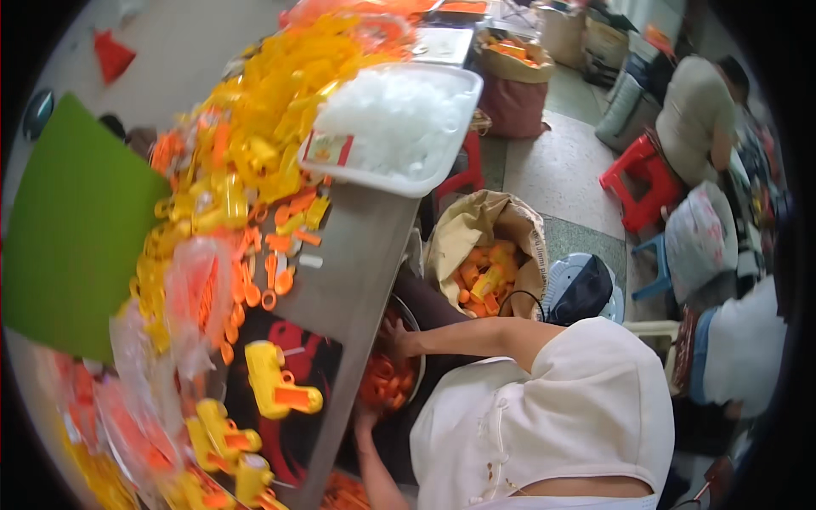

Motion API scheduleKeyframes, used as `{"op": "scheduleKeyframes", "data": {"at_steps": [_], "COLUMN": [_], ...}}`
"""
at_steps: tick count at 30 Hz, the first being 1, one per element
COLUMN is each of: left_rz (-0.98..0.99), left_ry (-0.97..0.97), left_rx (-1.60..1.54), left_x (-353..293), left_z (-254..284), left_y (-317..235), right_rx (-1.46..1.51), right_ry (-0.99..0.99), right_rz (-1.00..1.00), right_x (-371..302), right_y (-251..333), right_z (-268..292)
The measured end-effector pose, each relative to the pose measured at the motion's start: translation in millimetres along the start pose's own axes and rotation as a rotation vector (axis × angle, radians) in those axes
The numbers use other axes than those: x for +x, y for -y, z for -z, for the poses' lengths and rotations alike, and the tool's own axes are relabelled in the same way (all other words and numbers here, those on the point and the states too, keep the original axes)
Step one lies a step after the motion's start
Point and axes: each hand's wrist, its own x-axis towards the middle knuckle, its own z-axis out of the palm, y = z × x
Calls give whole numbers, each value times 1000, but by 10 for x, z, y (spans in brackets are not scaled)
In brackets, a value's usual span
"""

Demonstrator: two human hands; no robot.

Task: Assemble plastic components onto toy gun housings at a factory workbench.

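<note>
A round metal-rimmed bowl (418, 361) of small orange plastic pieces (387, 380) sits at the table's edge, close to my lap. My right hand (398, 337) reaches into its far side, with the fingers partly hidden among the pieces. At the near side of the bowl is my left hand (367, 418), its fingers mostly hidden by the rim and the pieces. What either hand holds cannot be made out. On the table left of the bowl lies a yellow plastic toy body (270, 380) with an orange inset, on a black and red mat (319, 348).
Yellow parts (280, 85) are heaped along the grey table (357, 221), beside a white tray (408, 183) of clear pieces. A green board (76, 229) stands left. An open sack (450, 229) of yellow-orange parts, a red stool (633, 183) and other people (697, 110) are to the right.
</note>
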Motion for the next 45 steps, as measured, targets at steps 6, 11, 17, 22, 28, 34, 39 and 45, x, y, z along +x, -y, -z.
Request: {"op": "scheduleKeyframes", "data": {"at_steps": [6,11,17,22,28,34,39,45], "left_rz": [-33,154,-372,-221,19,228,-54,284], "left_ry": [47,30,-232,-165,-98,3,-367,-317], "left_rx": [275,104,340,11,-372,-702,-660,-976], "left_x": [484,512,1209,1615,1667,1131,595,321], "left_z": [-359,-274,-377,-457,-339,-650,-213,-216], "left_y": [-487,-639,541,415,383,247,-1392,-1716], "right_rx": [-149,-144,152,526,639,805,934,725], "right_ry": [-168,-306,-417,-396,-518,-522,-505,-744], "right_rz": [19,48,83,165,239,171,21,-63], "right_x": [119,382,301,228,182,-135,-344,-620], "right_y": [-356,-305,-189,-306,-266,-122,-75,95], "right_z": [-565,-711,-562,-595,-505,-195,-86,-75]}}
